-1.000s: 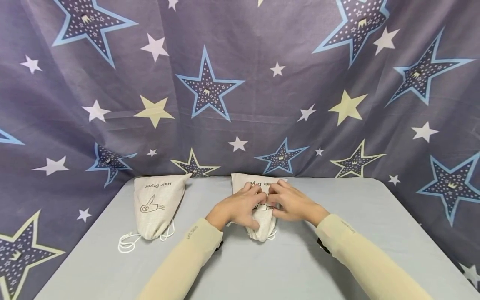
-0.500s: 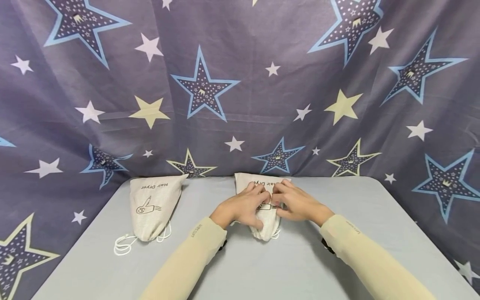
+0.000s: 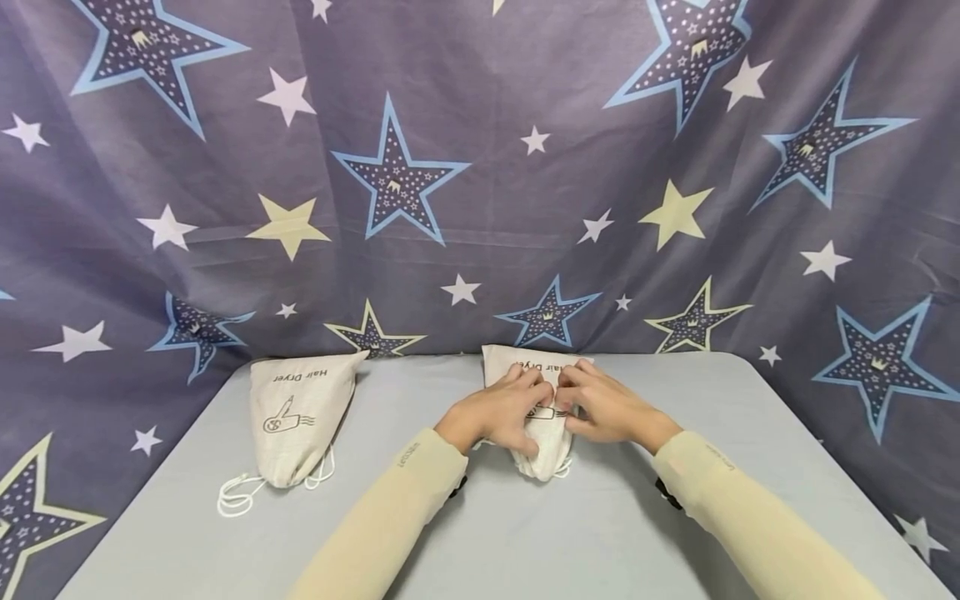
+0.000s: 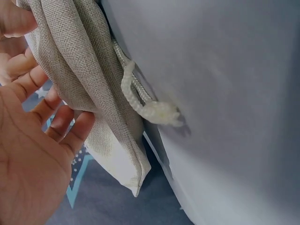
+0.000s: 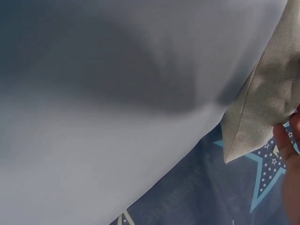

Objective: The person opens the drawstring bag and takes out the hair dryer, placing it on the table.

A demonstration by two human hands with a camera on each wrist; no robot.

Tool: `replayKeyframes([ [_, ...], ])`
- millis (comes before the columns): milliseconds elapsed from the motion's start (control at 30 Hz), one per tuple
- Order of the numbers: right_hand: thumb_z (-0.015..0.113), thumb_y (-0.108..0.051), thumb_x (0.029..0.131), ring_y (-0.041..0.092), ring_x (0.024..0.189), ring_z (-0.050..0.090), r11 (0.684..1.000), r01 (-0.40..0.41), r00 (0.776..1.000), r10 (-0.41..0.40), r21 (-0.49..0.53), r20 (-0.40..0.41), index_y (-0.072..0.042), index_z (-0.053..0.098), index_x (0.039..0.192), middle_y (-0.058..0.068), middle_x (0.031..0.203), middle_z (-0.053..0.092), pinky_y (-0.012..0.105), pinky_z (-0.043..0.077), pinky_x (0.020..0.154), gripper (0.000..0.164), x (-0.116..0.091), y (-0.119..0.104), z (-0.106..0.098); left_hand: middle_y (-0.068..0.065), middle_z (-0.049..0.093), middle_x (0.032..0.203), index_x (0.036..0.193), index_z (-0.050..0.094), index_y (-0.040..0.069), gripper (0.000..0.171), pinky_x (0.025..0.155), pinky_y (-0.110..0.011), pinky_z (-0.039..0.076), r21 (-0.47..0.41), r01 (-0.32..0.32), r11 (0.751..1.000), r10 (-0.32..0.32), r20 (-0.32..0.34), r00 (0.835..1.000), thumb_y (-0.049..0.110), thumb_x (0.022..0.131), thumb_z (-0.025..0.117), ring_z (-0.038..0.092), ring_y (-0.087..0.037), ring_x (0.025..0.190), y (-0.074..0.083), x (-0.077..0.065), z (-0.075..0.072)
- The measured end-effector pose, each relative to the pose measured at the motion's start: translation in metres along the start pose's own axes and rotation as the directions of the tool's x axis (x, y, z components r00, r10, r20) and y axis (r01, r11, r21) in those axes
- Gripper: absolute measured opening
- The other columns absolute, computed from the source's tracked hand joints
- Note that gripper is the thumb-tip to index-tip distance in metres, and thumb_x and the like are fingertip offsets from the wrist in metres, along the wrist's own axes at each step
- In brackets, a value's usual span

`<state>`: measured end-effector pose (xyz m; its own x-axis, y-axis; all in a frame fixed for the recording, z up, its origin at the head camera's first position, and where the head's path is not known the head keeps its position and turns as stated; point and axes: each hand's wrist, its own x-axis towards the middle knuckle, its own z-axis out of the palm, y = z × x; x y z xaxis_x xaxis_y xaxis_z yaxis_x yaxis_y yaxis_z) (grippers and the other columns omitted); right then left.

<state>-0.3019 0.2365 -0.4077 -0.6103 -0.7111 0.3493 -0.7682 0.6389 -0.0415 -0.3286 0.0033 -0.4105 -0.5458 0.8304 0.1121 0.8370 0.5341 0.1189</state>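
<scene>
Beige and soft-looking, the right-side Hair Dryer drawstring bag (image 3: 550,446), gripped by the curled left hand (image 3: 501,412) and right hand (image 3: 606,410), may bunch if they pull unevenly, and since it lies at the far edge of the table (image 3: 540,542), a push could slide it off.

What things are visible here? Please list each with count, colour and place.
Table: 1, light grey-blue, foreground
Star-patterned fabric: pieces unclear, purple-grey, behind and beside the table
Left bag: 1, off-white, table's far left
Right bag: 1, off-white, far edge, near its middle
Drawstrings: number unclear, white, at both bags' narrow ends
Sleeves: 2, pale yellow, lower head view
Wrist items: 2, black, below the cuffs
Left hand: 1, bare, on the right bag
Right hand: 1, bare, on the right bag
</scene>
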Motion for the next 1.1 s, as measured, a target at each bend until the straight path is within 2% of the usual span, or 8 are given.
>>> replayKeyframes([
  [367,0.07,-0.019,0.079,0.015,0.096,0.045,1.0,-0.01,1.0,0.009,-0.009,-0.028,-0.022,0.064,0.083,-0.002,0.106,0.058,0.035,0.046,0.083,0.008,-0.017,0.014,-0.005,0.006,0.042,0.111,0.109,0.049,0.025,0.059,0.08,-0.025,0.038,-0.037,-0.023,0.999,0.023,-0.008,1.0,0.041,0.063,0.084,0.037,-0.016,0.099,0.009,0.02,0.003],
  [700,0.071,-0.018,0.076,0.016,0.095,0.047,0.999,0.016,0.996,-0.019,-0.03,-0.09,-0.021,0.065,0.082,-0.001,0.104,0.059,0.037,0.046,0.081,0.009,-0.03,0.029,-0.007,0.007,0.042,0.113,0.11,0.048,0.025,0.059,0.084,-0.025,0.038,-0.052,-0.006,0.999,0.006,0.0,1.0,0.041,0.064,0.083,0.036,-0.016,0.101,0.016,0.037,0.008],
  [1100,0.069,-0.018,0.076,0.018,0.095,0.048,0.999,0.015,0.993,-0.018,-0.028,-0.115,-0.021,0.065,0.081,0.0,0.103,0.06,0.037,0.046,0.081,0.007,-0.046,0.041,-0.011,0.007,0.041,0.11,0.109,0.047,0.026,0.058,0.082,-0.025,0.037,-0.07,0.014,0.997,-0.013,0.017,1.0,0.04,0.066,0.083,0.035,-0.016,0.1,0.029,0.055,0.011],
])
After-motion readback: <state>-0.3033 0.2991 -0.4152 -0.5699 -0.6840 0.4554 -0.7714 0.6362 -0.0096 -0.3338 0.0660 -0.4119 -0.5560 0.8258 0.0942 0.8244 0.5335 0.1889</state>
